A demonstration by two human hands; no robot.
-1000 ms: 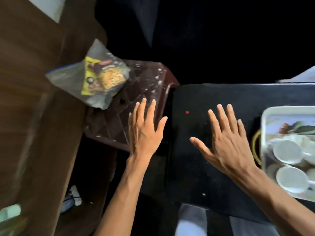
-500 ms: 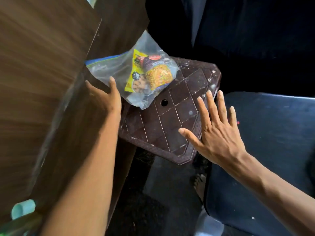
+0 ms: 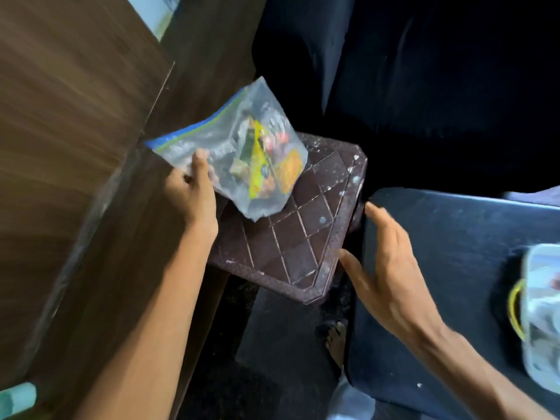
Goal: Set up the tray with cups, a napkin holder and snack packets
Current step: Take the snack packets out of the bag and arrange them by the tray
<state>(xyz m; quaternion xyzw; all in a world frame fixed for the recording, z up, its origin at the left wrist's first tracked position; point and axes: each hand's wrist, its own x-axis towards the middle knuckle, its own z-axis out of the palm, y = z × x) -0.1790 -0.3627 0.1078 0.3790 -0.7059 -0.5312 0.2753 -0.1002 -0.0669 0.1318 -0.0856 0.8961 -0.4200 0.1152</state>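
A clear zip bag [image 3: 230, 140] with yellow and orange snack packets [image 3: 266, 168] inside is lifted off the brown plastic stool [image 3: 300, 237]. My left hand [image 3: 194, 189] grips the bag at its lower left side, thumb on top. My right hand [image 3: 391, 268] hovers open, fingers spread and relaxed, over the gap between the stool and the black table [image 3: 454, 237]. The white tray [image 3: 542, 316] shows at the right edge, blurred; its contents are too blurred to name.
A tall brown wooden panel [image 3: 75, 147] stands at the left, close behind the bag. A yellow ring-shaped thing [image 3: 515, 310] lies beside the tray. A bare foot [image 3: 336, 334] is on the dark floor between stool and table.
My left hand has reached the bag, taken hold of it and raised it off the stool. My right hand moved right toward the table edge. The view swung right, bringing the tray back in.
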